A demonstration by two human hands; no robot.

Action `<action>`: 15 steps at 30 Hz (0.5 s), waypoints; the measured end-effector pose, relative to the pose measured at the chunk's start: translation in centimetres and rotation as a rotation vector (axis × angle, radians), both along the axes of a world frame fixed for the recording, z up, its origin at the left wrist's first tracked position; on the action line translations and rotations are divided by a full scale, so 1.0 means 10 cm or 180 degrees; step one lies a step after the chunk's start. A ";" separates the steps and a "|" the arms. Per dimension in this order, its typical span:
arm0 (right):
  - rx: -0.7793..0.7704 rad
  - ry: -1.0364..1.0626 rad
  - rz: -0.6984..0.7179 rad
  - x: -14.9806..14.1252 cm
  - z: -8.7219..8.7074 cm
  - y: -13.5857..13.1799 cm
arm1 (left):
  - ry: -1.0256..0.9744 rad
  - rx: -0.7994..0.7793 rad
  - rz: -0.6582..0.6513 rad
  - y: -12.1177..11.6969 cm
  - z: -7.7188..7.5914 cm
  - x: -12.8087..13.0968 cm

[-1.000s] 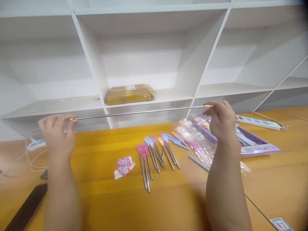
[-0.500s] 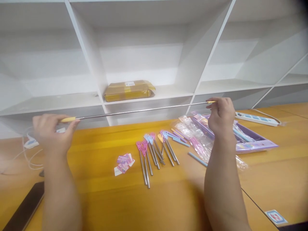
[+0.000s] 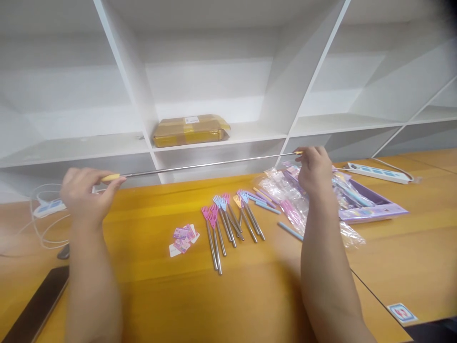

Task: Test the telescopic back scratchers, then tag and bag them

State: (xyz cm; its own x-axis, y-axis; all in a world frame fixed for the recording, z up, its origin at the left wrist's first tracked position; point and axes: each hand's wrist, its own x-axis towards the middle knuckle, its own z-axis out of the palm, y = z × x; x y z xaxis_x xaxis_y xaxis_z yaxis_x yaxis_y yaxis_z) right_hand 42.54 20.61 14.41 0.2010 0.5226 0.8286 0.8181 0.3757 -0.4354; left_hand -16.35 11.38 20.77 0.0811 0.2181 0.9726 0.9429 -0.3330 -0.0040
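Observation:
I hold a long thin metal telescopic rod (image 3: 210, 165) stretched out level above the wooden table (image 3: 250, 295). My left hand (image 3: 85, 193) pinches its yellow grip end at the left. At the right, my right hand (image 3: 314, 169) pinches the other yellow tip. Below the rod lie several collapsed back scratchers (image 3: 228, 226) with pink, blue and yellow hand-shaped heads and steel shafts. A few small pink cards (image 3: 183, 238) lie just left of them.
Crumpled clear wrappers (image 3: 285, 202) and a purple box (image 3: 371, 207) lie right of my right hand. A power strip (image 3: 378, 174) sits at the far right, a white cable (image 3: 46, 214) and a dark flat object (image 3: 35, 309) at the left. A taped parcel (image 3: 191, 129) rests on the white shelf.
Both hands keep hold of the rod's ends. The right hand has moved a little left, and the left hand now shows more of the yellow grip. The view has tilted slightly down.

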 end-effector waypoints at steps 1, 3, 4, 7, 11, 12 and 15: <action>0.0015 -0.0001 -0.0008 0.00 0.00 0.00 | -0.0029 -0.0023 -0.0020 0.00 0.00 0.01; 0.0055 0.0000 -0.0018 0.01 0.00 0.01 | -0.0090 -0.0065 -0.0047 -0.01 0.00 0.03; 0.0071 0.0003 -0.0018 0.01 0.00 0.01 | -0.0110 -0.0079 -0.0058 -0.01 -0.01 0.03; 0.0073 0.0003 -0.0012 0.03 0.01 0.01 | -0.0091 -0.0053 -0.0093 -0.01 -0.02 0.04; 0.0038 0.0027 -0.0003 0.03 0.03 -0.02 | -0.0053 -0.0011 -0.0134 0.01 -0.03 0.04; 0.0033 0.0037 -0.0002 0.04 0.03 -0.03 | -0.0049 -0.0018 -0.0142 0.01 -0.04 0.04; 0.0067 0.0048 -0.0007 0.06 0.06 -0.06 | -0.0044 -0.0017 -0.0148 0.02 -0.04 0.05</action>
State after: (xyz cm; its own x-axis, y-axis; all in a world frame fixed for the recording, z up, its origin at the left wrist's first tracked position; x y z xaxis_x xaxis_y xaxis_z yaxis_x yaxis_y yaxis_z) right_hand 43.14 20.05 14.98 0.2146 0.5047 0.8362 0.8124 0.3831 -0.4397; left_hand -15.87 11.53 20.38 0.0779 0.2195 0.9725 0.9264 -0.3765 0.0108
